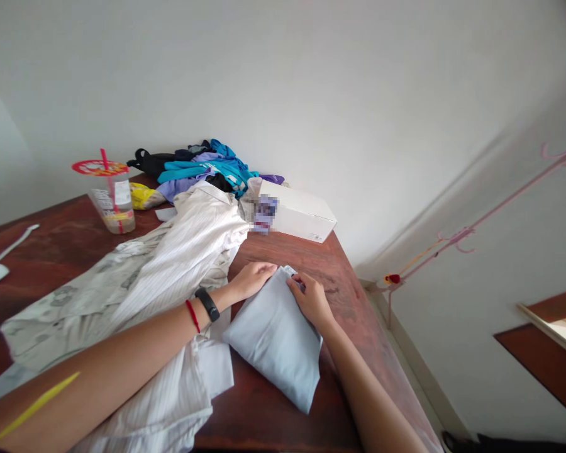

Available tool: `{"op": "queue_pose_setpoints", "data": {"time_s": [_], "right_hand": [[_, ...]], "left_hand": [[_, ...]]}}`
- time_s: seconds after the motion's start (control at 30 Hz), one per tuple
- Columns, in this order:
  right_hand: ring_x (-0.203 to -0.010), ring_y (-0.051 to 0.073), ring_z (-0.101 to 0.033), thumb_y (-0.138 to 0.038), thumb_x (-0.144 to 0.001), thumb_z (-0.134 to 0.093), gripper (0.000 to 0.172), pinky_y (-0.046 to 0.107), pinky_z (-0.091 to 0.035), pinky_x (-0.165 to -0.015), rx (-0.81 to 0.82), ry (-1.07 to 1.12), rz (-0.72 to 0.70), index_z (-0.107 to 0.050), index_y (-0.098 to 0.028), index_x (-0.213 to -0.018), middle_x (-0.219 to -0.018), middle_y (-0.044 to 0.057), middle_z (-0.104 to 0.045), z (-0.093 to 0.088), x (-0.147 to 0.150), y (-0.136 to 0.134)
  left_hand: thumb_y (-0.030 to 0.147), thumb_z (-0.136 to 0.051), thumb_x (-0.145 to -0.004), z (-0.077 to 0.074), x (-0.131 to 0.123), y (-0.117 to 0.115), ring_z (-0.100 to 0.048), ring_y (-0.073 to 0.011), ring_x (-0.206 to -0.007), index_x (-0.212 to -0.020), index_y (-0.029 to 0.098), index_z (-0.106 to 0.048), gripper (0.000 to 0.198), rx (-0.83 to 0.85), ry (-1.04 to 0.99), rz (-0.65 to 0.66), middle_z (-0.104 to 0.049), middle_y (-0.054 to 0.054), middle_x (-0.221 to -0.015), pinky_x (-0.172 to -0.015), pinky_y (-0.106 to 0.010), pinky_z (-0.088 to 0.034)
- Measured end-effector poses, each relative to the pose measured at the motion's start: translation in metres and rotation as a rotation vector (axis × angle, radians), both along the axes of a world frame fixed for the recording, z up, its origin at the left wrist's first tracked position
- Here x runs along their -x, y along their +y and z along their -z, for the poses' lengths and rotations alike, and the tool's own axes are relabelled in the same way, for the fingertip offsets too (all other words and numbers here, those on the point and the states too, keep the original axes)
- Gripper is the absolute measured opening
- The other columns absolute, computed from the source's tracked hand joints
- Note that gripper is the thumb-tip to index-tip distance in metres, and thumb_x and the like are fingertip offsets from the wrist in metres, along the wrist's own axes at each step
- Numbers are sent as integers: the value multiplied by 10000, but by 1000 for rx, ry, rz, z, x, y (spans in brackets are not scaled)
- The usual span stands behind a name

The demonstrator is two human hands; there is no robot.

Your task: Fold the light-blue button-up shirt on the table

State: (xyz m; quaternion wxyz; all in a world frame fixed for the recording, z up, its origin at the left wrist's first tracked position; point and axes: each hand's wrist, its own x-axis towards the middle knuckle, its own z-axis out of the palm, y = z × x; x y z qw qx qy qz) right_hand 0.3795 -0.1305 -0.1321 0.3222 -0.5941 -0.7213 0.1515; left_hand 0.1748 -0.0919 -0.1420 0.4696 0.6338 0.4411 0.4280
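Observation:
A light blue-grey folded garment (279,336) lies on the dark red-brown wooden table, with a small pale label at its far corner. My left hand (252,280) rests along its far left edge, fingers stretched out and together, the fingertips at the corner. At the far right edge, my right hand (311,297) has its thumb and fingers curled onto the cloth beside the label. What lies under those fingertips is partly hidden. To the left, under my left forearm, a white striped shirt (183,258) is spread out over a pale patterned cloth (70,321).
A white box (302,211) stands at the back right. Behind the shirt is a heap of blue, purple and black clothes (207,165). A plastic cup with a red straw (113,201) stands at the left. Beyond the table's right edge runs a pink rack (495,217).

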Motion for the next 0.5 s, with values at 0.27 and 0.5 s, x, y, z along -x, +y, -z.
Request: {"op": "queue_pose_setpoints", "data": {"time_s": [0.27, 0.5], "right_hand": [[-844, 225, -679, -382, -959, -563, 227, 309, -473, -788, -91, 32, 38, -704, -216, -897, -914, 51, -759, -6, 3, -5], [-872, 240, -689, -385, -952, -570, 221, 322, -472, -799, 41, -63, 41, -714, -220, -928, -928, 49, -765, 3, 4, -1]], "left_hand": [[306, -668, -904, 1, 3, -1, -717, -250, -1028, -1319, 142, -621, 448, -97, 157, 79, -750, -100, -1192, -967, -328, -515], [273, -690, -883, 0, -1, -3, -712, -236, -1072, -1472, 167, -486, 632, -121, 124, 111, -737, -76, -1209, -973, -300, -506]]}}
